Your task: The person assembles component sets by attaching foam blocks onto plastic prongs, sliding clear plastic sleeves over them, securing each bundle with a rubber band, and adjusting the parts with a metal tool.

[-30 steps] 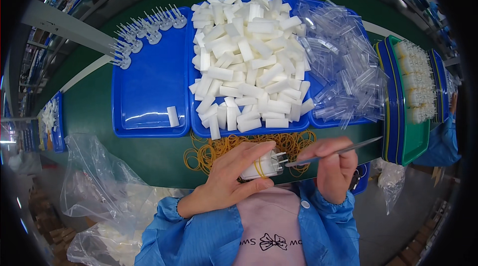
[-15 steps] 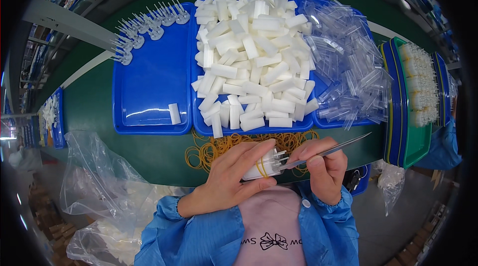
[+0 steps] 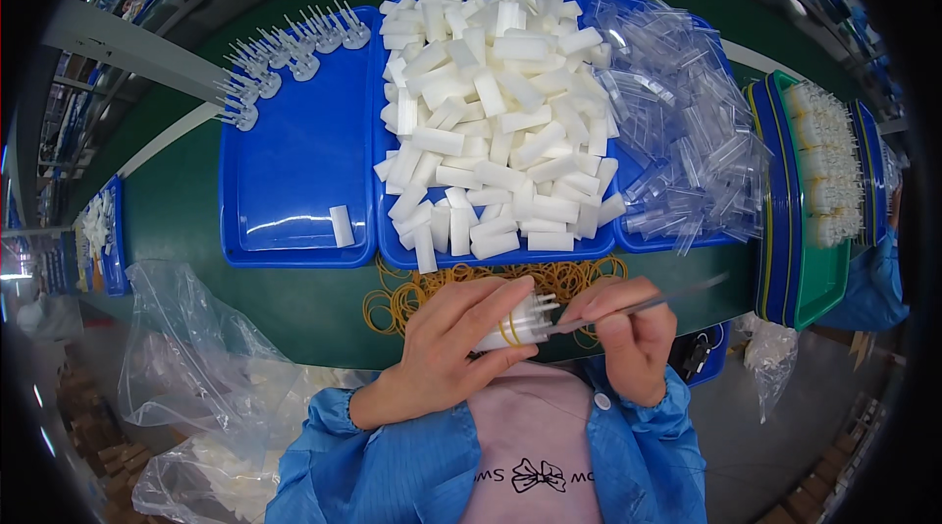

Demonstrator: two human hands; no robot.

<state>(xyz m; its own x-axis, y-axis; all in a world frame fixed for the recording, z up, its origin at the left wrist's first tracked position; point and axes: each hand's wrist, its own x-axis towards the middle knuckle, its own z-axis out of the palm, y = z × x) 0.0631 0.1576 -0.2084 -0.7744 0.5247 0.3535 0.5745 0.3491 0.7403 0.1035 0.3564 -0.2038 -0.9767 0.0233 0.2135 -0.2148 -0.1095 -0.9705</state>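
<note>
Closed around a white and clear plastic cylinder-like bundle (image 3: 531, 320) is my left hand (image 3: 446, 342), low in front of my chest. Yellow rubber bands (image 3: 508, 330) go round the bundle's middle, and thin white prongs stick out of its right end. My right hand (image 3: 633, 333) grips a pair of metal tweezers (image 3: 581, 322) between thumb and fingers. One end of the tweezers reaches the bundle's right end beside the prongs; the other points up to the right and is blurred. Behind both hands lies a heap of tan rubber bands (image 3: 389, 303).
White foam-like blocks (image 3: 525, 146) heap over the middle blue tray. Clear plastic strips (image 3: 687, 141) fill the right tray. The left blue tray (image 3: 294, 171) holds pronged white pieces (image 3: 299, 63) and one white block (image 3: 341, 226). Stacked trays (image 3: 785, 200) stand at right; plastic bags (image 3: 196, 347) hang at left.
The bundle has turned slightly in my left hand, and its bands now sit more evenly round it. My right hand has shifted a little left and down with the tweezers.
</note>
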